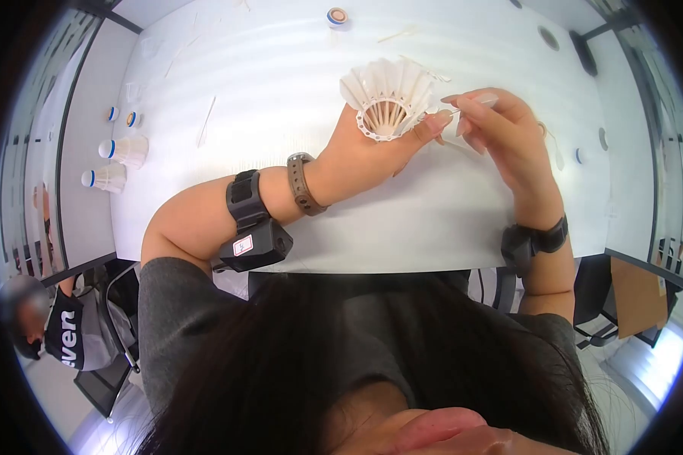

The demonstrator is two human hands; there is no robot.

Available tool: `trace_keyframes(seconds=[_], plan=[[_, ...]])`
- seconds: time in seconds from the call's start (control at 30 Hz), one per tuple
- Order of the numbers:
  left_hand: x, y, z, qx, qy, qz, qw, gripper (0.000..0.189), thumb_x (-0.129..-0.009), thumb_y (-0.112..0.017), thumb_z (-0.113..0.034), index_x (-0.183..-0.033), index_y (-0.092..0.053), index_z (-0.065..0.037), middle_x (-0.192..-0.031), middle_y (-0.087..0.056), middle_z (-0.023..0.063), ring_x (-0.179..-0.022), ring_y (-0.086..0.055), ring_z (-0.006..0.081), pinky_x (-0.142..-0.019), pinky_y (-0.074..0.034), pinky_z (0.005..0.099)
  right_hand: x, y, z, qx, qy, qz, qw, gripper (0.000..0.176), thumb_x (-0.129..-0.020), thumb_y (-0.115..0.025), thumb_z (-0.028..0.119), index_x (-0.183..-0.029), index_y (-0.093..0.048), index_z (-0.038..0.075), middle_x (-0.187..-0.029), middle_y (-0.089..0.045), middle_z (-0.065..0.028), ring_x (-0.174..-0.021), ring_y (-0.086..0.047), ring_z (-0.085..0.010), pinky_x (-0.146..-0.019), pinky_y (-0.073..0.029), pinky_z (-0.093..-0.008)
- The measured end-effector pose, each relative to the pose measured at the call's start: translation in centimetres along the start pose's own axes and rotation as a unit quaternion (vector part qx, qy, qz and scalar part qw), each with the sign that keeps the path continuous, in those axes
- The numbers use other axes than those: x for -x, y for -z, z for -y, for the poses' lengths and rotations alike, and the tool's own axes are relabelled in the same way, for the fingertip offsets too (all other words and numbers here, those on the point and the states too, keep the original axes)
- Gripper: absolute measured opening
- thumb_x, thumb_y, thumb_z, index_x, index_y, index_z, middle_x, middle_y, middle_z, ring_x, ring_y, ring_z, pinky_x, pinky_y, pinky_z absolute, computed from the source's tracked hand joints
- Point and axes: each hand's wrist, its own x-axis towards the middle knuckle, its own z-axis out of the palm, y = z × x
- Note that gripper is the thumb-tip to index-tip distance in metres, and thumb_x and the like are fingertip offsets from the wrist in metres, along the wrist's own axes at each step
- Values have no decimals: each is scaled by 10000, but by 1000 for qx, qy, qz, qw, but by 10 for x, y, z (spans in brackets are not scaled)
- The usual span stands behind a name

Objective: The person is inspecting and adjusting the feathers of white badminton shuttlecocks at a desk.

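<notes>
A white feather shuttlecock (384, 85) sits in my left hand (383, 148), its feathers fanned out toward the far side of the table. A pale ring with small holes and the bare quills inside it face me. My left fingers wrap round it from below, thumb along its right side. Just to the right, my right hand (501, 129) is pinched on a loose white feather (488, 101), with its fingertips close to my left thumb tip. The lower part of that feather is partly hidden by the fingers.
Two shuttlecocks (129, 150) with blue-banded corks lie at the left side of the white table (281, 76), near two loose corks (133, 119). Another cork (337, 17) stands at the far edge. Loose feathers (207, 121) are scattered about. A seated person (68, 326) is at far left.
</notes>
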Motion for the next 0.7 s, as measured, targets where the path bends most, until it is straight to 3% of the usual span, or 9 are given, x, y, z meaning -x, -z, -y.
trace_keyframes(seconds=[0.13,0.3,0.43,0.5,0.53,0.7], plan=[[-1,0,-2,-1,-11,-3,1000,277,-926,-646,-272,-738,-595,-75,-509,-492,-37,-408,-424,35,-380,-314,201,0,-3,2,-2,-29,-38,999,224,-891,-674,196,-999,-711,3,-721,-651,-21,-554,-451,-44,-534,-354,-168],[-2,-1,-3,-5,-29,14,999,250,-900,-682,-267,-763,-591,-78,-592,-550,-39,-451,-445,24,-401,-325,191,0,-2,5,34,-2,-86,996,245,-886,-688,244,-950,-711,9,-686,-638,-14,-534,-442,-39,-519,-331,-172],[-3,2,3,-17,-79,23,996,219,-886,-693,-254,-870,-576,-70,-709,-561,-29,-591,-480,35,-514,-378,200,-2,1,4,25,44,-131,990,244,-884,-690,288,-826,-676,52,-641,-594,16,-530,-435,-27,-522,-313,-178],[-2,-1,4,51,-79,13,995,219,-893,-677,-244,-926,-560,-61,-751,-551,-20,-661,-484,49,-583,-397,211,-3,1,3,29,52,-159,985,254,-885,-688,297,-841,-675,48,-628,-575,25,-526,-433,-25,-525,-312,-177],[-2,1,7,59,-76,31,995,233,-907,-598,-259,-974,-539,-44,-838,-542,16,-748,-489,96,-671,-408,249,-3,1,3,31,54,-173,983,259,-885,-688,301,-849,-675,45,-622,-565,29,-523,-432,-24,-526,-311,-176],[-4,1,23,116,-92,-28,989,413,-858,-513,-301,-1161,-464,-24,-938,-545,78,-880,-490,169,-830,-387,316,-2,0,2,-9,92,-146,985,286,-931,-616,302,-885,-679,28,-621,-560,4,-527,-445,-54,-533,-326,-185]])
